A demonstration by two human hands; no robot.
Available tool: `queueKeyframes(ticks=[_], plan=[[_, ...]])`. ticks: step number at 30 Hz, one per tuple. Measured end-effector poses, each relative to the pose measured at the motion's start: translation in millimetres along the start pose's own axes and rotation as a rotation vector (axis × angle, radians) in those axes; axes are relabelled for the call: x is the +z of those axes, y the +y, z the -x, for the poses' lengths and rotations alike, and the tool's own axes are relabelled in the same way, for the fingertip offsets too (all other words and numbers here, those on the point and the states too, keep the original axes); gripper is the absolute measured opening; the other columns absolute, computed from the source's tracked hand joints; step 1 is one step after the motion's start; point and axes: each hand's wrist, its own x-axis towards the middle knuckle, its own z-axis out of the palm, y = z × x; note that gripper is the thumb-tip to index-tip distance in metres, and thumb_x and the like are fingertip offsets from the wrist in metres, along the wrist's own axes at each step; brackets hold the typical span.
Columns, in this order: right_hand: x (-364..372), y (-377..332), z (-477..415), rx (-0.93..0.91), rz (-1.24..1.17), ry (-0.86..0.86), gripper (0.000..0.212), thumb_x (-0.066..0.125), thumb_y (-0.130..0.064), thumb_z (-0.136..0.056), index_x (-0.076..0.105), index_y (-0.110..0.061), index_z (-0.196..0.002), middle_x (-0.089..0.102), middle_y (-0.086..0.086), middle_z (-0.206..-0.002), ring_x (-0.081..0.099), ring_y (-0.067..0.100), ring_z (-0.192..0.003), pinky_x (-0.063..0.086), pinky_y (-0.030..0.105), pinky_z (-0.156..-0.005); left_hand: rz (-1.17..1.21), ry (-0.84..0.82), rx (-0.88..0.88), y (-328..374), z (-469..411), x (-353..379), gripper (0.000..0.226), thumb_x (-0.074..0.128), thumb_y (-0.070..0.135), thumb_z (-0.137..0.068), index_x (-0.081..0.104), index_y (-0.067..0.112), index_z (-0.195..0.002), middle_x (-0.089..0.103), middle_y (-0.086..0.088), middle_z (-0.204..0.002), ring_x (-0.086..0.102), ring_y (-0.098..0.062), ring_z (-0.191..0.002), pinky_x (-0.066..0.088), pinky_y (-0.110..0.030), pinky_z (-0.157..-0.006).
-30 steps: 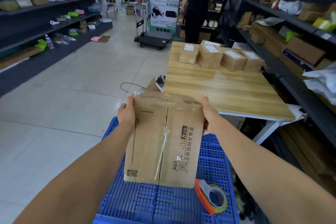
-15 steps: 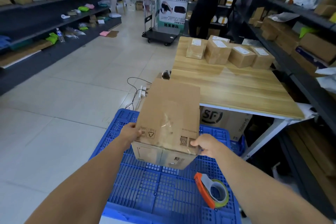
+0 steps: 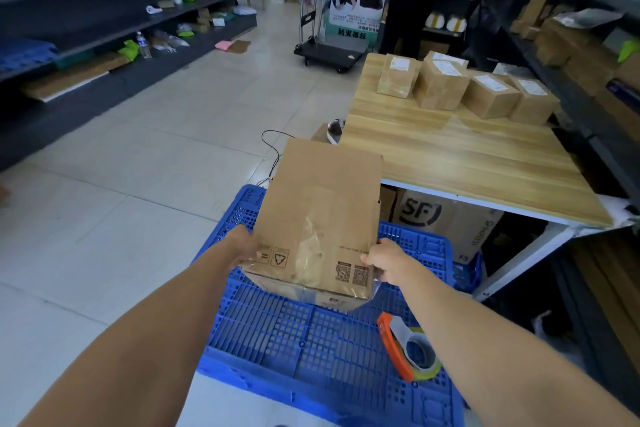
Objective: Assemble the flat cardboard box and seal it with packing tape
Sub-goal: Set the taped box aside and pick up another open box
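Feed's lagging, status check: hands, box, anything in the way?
Both grip: left hand and right hand on cardboard box near corners, over blue pallet. Orange tape dispenser lies on pallet beside right forearm, untouched. Nothing blocking it.

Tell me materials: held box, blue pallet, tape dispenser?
Box: brown cardboard, matte, creased; glossy patch looks like clear tape. Blue pallet: moulded plastic, likely, from its slightly shiny open grid. Tape dispenser: orange body, probably plastic; roll seems clear film.

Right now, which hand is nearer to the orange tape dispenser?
Right. The right hand grips a corner of the box, just beyond the tape dispenser; the left hand holds its opposite side, farther away.
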Motion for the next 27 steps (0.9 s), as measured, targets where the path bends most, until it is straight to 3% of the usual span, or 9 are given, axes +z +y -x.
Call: queueKeyframes(ticks=[3,5,8,11,14,18,21,24,27], plan=[[-3,-9,14,0.001,-0.004,0.016,0.019,0.063,-0.001,-0.086,0.059,0.000,-0.105,0.061,0.019,-0.116,0.059,0.034,-0.113,0.049,0.046,-0.098,-0.008,-0.105,-0.064,1,15,-3,0.062,0.057,-0.014,-0.082,0.028,-0.004,-0.136,0.050,-0.013,-0.082,0.050,-0.019,-0.066,0.045,-0.030,-0.054],[-2,-7,16,0.009,-0.113,0.001,0.031,0.069,-0.007,-0.085,0.059,0.003,-0.113,0.060,0.014,-0.110,0.058,0.033,-0.113,0.049,0.045,-0.098,0.108,-0.188,-0.083,3,22,-2,0.082,0.058,-0.008,-0.082,0.009,0.017,-0.143,0.048,-0.013,-0.084,0.048,-0.022,-0.066,0.043,-0.034,-0.052],[0,0,17,0.007,-0.122,-0.030,0.054,0.077,-0.016,-0.079,0.054,0.003,-0.124,0.060,0.015,-0.122,0.058,0.032,-0.112,0.048,0.048,-0.098,0.306,-0.198,-0.101,8,32,9,0.102,0.082,0.034,-0.066,0.010,0.026,-0.139,0.052,-0.010,-0.114,0.059,-0.028,-0.096,0.054,-0.048,-0.077],[0,7,21,0.005,-0.104,-0.054,0.070,0.078,-0.009,-0.076,0.042,-0.004,-0.134,0.055,0.018,-0.129,0.055,0.034,-0.116,0.047,0.053,-0.097,0.088,-0.005,-0.081,13,43,33,0.141,0.083,0.062,-0.047,-0.003,0.014,-0.148,0.026,-0.012,-0.145,0.033,-0.034,-0.135,0.035,-0.048,-0.110],[-2,9,38,0.000,-0.082,-0.116,0.105,0.075,-0.002,-0.076,0.008,-0.030,-0.152,0.046,0.012,-0.142,0.051,0.035,-0.121,0.047,0.054,-0.095,-0.024,0.176,-0.111,10,51,48,0.142,0.082,0.060,-0.055,-0.008,0.005,-0.150,0.013,-0.016,-0.154,0.019,-0.038,-0.142,0.024,-0.050,-0.114],[-17,0,53,0.008,-0.167,-0.253,0.108,0.071,-0.014,-0.084,-0.011,-0.045,-0.147,0.046,0.010,-0.145,0.056,0.032,-0.116,0.041,0.046,-0.094,0.005,0.163,-0.107,-5,51,48,0.137,0.086,0.050,-0.056,-0.004,0.005,-0.149,0.014,-0.015,-0.153,0.022,-0.039,-0.141,0.028,-0.051,-0.114],[-25,-28,63,-0.172,-0.262,-0.208,0.090,0.073,-0.026,-0.083,0.013,-0.040,-0.149,0.049,-0.001,-0.142,0.049,0.024,-0.125,0.038,0.044,-0.100,-0.050,0.171,-0.093,-9,58,50,0.136,0.087,0.046,-0.057,-0.004,0.006,-0.149,0.016,-0.014,-0.151,0.023,-0.037,-0.140,0.028,-0.050,-0.114],[-27,-48,70,-0.266,-0.326,-0.154,0.063,0.071,-0.026,-0.085,0.042,-0.019,-0.140,0.053,0.000,-0.137,0.051,0.022,-0.123,0.039,0.033,-0.093,-0.124,0.184,-0.129,-19,63,46,0.129,0.086,0.043,-0.058,0.000,0.012,-0.149,0.017,-0.012,-0.149,0.025,-0.037,-0.137,0.031,-0.054,-0.110],[-15,-47,74,-0.279,-0.321,-0.122,0.044,0.072,-0.028,-0.084,0.055,-0.014,-0.122,0.060,0.005,-0.128,0.057,0.025,-0.115,0.045,0.042,-0.101,-0.114,0.327,-0.110,-26,69,43,0.094,0.075,0.041,-0.071,0.018,0.019,-0.143,0.026,-0.010,-0.139,0.038,-0.037,-0.124,0.043,-0.052,-0.099]])
